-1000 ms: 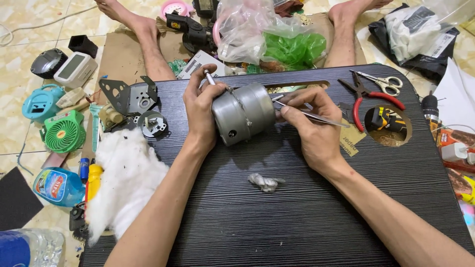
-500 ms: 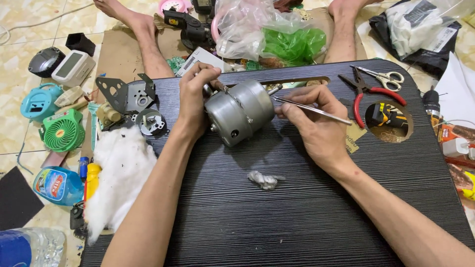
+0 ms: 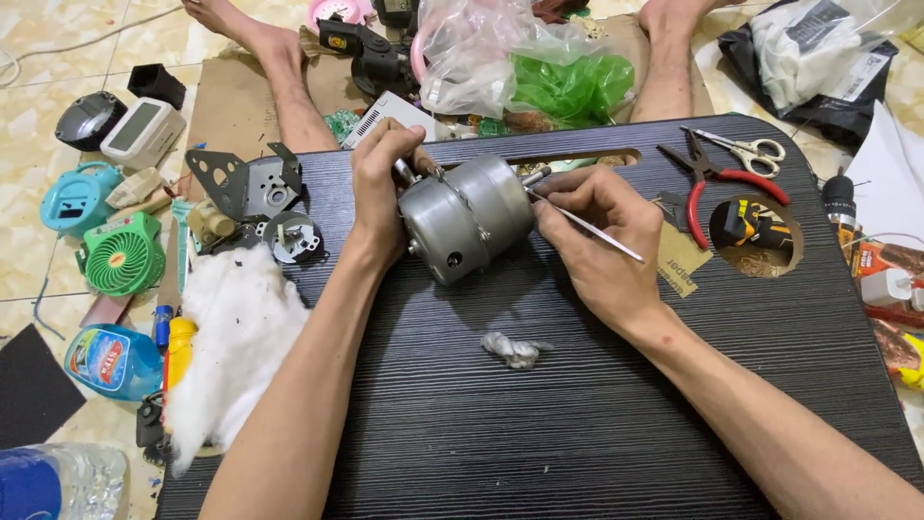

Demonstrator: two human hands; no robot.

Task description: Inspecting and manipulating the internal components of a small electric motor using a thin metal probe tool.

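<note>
A grey metal fan motor (image 3: 467, 217) lies on its side near the back of a dark lap table (image 3: 539, 424). My left hand (image 3: 383, 188) grips its left end, fingers curled over the top. My right hand (image 3: 597, 241) holds thin metal tweezers (image 3: 587, 223) like a pen, the tip against the motor's right end by the shaft. A small crumpled grey wad (image 3: 513, 350) lies on the table in front of the motor.
White cotton wool (image 3: 236, 337), a metal bracket (image 3: 245, 183) and a small rotor part (image 3: 292, 237) lie at the left. Red pliers (image 3: 717, 183), scissors (image 3: 746, 147) and a round hole (image 3: 756, 231) are at the right. Plastic bags (image 3: 520, 67), small fans (image 3: 120, 255) and bottles surround the table.
The motor has shifted slightly and turned under my left hand. My right hand has stayed at its right end with the tweezers.
</note>
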